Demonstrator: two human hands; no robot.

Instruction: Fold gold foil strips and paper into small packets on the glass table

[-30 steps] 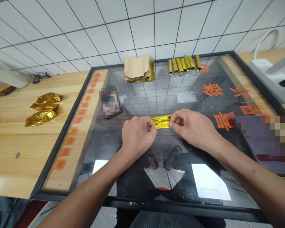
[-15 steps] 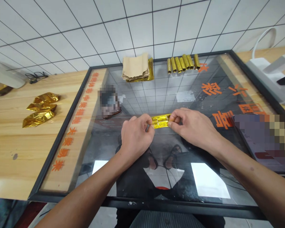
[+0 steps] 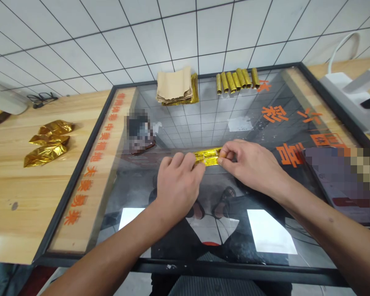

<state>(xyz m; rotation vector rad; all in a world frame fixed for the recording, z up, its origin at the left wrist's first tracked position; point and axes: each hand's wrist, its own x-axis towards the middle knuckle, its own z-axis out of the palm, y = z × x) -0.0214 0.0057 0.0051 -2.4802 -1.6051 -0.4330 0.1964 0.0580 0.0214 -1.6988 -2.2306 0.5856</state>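
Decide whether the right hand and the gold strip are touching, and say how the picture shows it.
Touching. The head view shows the right hand pinching the right end of the gold strip, with no gap between them.

**Bare Arms, Striped Cloth, Strappy Sandals**

My left fingers (image 3: pixel 189 161) and right fingers (image 3: pixel 230 165) are bare, and so are my 2 slim forearms, the left forearm (image 3: pixel 120 242) and the right forearm (image 3: pixel 320 213). I carry 1 small round spot (image 3: pixel 331 220) on the right forearm. In my lap I see a dark grey garment (image 3: pixel 209 286) with thin stripes, and black cloth (image 3: pixel 160 284) to either side of it. Lower down, dimmed by glare, I make out dark sandals (image 3: pixel 230 192) with straps.
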